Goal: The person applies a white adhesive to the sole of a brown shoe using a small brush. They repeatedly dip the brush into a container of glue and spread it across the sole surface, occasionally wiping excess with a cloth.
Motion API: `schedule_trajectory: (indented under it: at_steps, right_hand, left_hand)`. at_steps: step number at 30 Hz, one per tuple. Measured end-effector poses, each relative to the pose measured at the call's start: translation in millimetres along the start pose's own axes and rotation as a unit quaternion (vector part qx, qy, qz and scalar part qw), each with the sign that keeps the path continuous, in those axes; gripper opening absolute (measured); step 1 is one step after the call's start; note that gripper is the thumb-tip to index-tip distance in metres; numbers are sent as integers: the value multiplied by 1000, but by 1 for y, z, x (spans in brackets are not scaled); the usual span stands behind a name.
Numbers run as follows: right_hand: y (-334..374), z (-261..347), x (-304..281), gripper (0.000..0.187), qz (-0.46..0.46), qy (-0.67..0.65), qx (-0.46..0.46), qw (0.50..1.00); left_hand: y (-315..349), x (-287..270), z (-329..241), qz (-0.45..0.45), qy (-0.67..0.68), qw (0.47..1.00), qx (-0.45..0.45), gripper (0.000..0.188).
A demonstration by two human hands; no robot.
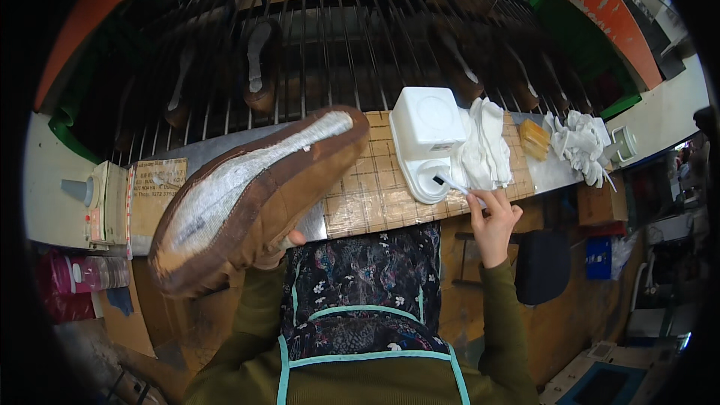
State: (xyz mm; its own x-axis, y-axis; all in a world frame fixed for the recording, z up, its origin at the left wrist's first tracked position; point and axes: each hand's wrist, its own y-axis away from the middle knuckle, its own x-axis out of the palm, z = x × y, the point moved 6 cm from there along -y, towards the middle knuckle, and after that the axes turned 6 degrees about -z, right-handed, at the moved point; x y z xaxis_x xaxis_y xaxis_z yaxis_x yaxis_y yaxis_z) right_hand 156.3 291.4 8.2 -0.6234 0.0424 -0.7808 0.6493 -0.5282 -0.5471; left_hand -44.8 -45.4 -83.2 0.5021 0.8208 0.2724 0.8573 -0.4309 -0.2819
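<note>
My left hand (pixel 276 252) grips a brown shoe upper (pixel 296 172) from beneath, with the thumb showing at its near side. The upper is turned bottom up and tilted across the left of the bench; a whitish, shiny strip runs down its middle. In my right hand (pixel 493 226), thumb and fingers pinch the pale handle of a small brush (pixel 454 183). Its dark bristle end is over the round cup at the front of a white plastic dispenser (pixel 427 124). Whether the bristles touch the liquid, I cannot tell.
Taped cardboard (pixel 360 206) covers the bench. White gloves (pixel 486 142), a yellow block (pixel 534 140) and a crumpled white glove pile (pixel 579 142) lie right of the dispenser. Beyond, several similar shoe uppers (pixel 259 64) rest among the metal bars of a rack (pixel 352 37).
</note>
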Motion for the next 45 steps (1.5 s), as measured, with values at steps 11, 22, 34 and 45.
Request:
schedule_trajectory:
  at_steps: [11,22,34,45]
  right_hand:
    - [-3,14,11,6,-28,64,-132,989]
    - [28,-58,57,19,205,-434,305,822]
    - [-14,82,-58,23,-212,-282,-35,935]
    - [-18,126,-7,15,-26,-540,101,835]
  left_hand:
    - [-31,39,-42,-35,-126,991,29,80]
    - [-60,103,-69,-113,257,955,-97,73]
    - [-92,108,3,-11,315,945,84,71]
    - [-79,99,-27,-6,-90,953,289,61]
